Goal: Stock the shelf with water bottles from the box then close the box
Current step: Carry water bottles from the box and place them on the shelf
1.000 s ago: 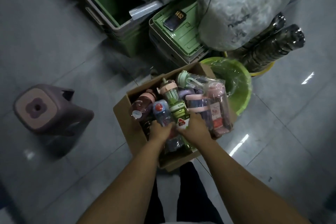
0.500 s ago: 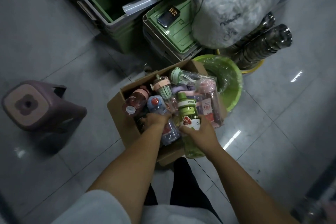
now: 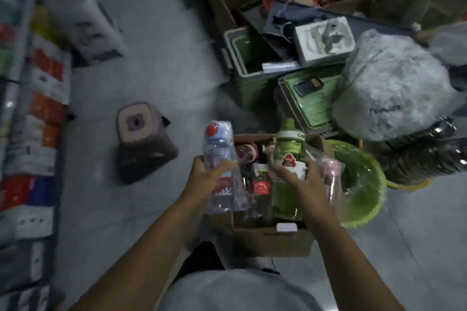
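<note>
Left hand: fingers curled round the middle of the blue bottle, grasping it upright above the box's left edge.
Right hand: clasped round the green bottle at its white label, holding it upright over the box's right half.
Blue bottle: wrapped in clear plastic, with a red spot on the cap.
Box: open cardboard, standing on the floor between the forearms.
Other bottles: lying wrapped inside the box; the picture is blurred, so their number is unclear.
Basin: green, just beside the box's right edge.
Stool: on the floor, left of the box, apart from it.
Shelf: left side of the floor, stacked with blurred packets.
</note>
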A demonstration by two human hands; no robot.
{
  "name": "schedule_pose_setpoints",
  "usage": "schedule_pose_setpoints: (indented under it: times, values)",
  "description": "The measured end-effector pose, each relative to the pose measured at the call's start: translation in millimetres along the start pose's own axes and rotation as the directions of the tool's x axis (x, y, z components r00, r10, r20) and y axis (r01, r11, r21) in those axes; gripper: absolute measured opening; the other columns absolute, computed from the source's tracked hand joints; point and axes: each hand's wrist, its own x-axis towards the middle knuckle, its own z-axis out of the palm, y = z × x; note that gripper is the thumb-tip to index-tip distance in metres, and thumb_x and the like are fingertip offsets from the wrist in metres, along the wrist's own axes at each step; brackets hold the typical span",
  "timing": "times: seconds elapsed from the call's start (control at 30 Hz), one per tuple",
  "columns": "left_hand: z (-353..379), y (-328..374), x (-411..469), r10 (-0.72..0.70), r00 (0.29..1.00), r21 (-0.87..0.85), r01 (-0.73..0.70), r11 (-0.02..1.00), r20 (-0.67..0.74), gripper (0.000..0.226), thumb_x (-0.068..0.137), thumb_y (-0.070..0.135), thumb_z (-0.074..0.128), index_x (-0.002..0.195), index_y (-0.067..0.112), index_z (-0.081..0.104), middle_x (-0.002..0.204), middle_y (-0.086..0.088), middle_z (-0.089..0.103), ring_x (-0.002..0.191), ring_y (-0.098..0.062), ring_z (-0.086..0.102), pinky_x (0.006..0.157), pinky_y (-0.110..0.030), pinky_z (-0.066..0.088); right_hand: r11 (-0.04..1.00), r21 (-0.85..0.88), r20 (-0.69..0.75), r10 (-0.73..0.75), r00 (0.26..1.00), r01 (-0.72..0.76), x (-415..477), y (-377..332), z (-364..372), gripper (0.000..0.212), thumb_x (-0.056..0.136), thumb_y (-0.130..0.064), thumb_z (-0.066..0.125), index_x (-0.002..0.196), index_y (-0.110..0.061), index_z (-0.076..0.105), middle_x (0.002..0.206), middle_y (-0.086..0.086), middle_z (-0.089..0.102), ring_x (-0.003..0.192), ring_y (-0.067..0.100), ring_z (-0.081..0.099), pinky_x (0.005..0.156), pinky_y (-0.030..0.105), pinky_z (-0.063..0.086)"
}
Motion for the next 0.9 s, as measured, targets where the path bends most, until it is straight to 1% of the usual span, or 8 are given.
schedule_pose_setpoints:
  times: [0.13,0.27,0.33,0.43,0.6,0.73,0.83,0.9]
  values:
    - [-66,-7,-78,0.125,0.949,-0.194,-0.186,0.963,-0.290,0.087,0.055,0.049,0.094,0.130,0.026,0.058,0.115,-0.008,0.075,0.095,-0.030,0.077,0.085,-0.053,0.061,0.991,0.002,0.253,-0.130,0.959,0.133,-17,-48,49,0.059,0.085,-0.036,0.079,0.130,-0.020,0.044,0.112,0.006,0.067,0.091,0.025,0.073,0.071,0.045,0.064]
    - [-133,-40,-162,0.149,0.790,-0.239,-0.351,0.906,-0.595,0.086,0.051,0.053,0.093,0.124,0.019,0.063,0.110,-0.011,0.075,0.094,-0.032,0.076,0.082,-0.053,0.063,0.970,-0.031,0.502,-0.194,0.843,0.242,-65,-73,124,0.059,0.079,-0.042,0.084,0.122,-0.026,0.046,0.114,0.011,0.065,0.096,0.034,0.072,0.074,0.054,0.063]
    - [-169,-63,-213,0.121,0.698,-0.264,-0.418,0.870,-0.706,0.084,0.052,0.053,0.092,0.123,0.020,0.063,0.108,-0.008,0.076,0.093,-0.029,0.077,0.076,-0.047,0.063,0.945,-0.047,0.629,-0.224,0.745,0.324,-105,-78,166,0.055,0.081,-0.041,0.083,0.120,-0.025,0.047,0.113,0.011,0.066,0.096,0.033,0.072,0.078,0.054,0.062]
    - [-221,-103,-292,0.086,0.556,-0.263,-0.517,0.815,-0.827,0.082,0.054,0.054,0.093,0.124,0.022,0.065,0.107,-0.007,0.077,0.092,-0.027,0.076,0.074,-0.043,0.061,0.895,-0.046,0.792,-0.238,0.563,0.443,-184,-76,226,0.052,0.084,-0.033,0.079,0.124,-0.020,0.047,0.109,0.006,0.067,0.091,0.024,0.071,0.073,0.041,0.062]
    - [-291,-182,-426,-0.024,0.281,-0.213,-0.666,0.714,-0.959,0.036,0.080,0.018,0.084,0.113,0.026,0.070,0.093,0.006,0.079,0.082,-0.009,0.075,0.064,-0.024,0.058,0.847,0.009,0.957,-0.162,0.242,0.531,-343,-36,320,0.064,0.075,-0.040,0.082,0.125,-0.020,0.047,0.107,0.008,0.069,0.089,0.028,0.075,0.076,0.049,0.063]
    - [-353,-259,-534,-0.142,0.099,-0.170,-0.713,0.680,-0.985,0.071,0.058,0.047,0.093,0.122,0.027,0.069,0.110,0.001,0.078,0.100,-0.019,0.075,0.082,-0.040,0.061,0.810,0.113,0.988,-0.153,0.021,0.575,-487,20,382,0.032,0.081,-0.028,0.083,0.103,-0.031,0.060,0.091,-0.002,0.074,0.081,0.022,0.075,0.066,0.041,0.064]
    - [-396,-312,-623,-0.178,-0.005,-0.120,-0.720,0.683,-0.984,0.081,0.055,0.057,0.093,0.126,0.027,0.066,0.115,0.001,0.077,0.102,-0.017,0.075,0.088,-0.041,0.060,0.786,0.168,0.986,-0.123,-0.116,0.594,-599,64,416,0.045,0.079,-0.030,0.085,0.114,-0.026,0.058,0.101,0.001,0.073,0.087,0.021,0.075,0.073,0.045,0.063]
    - [-422,-341,-683,-0.221,-0.078,-0.095,-0.730,0.677,-0.972,0.095,0.053,0.060,0.093,0.136,0.029,0.060,0.124,0.003,0.074,0.108,-0.017,0.073,0.097,-0.047,0.057,0.789,0.208,0.973,-0.106,-0.205,0.578,-672,90,435,0.043,0.078,-0.029,0.085,0.110,-0.030,0.056,0.097,-0.003,0.072,0.082,0.012,0.073,0.072,0.037,0.062]
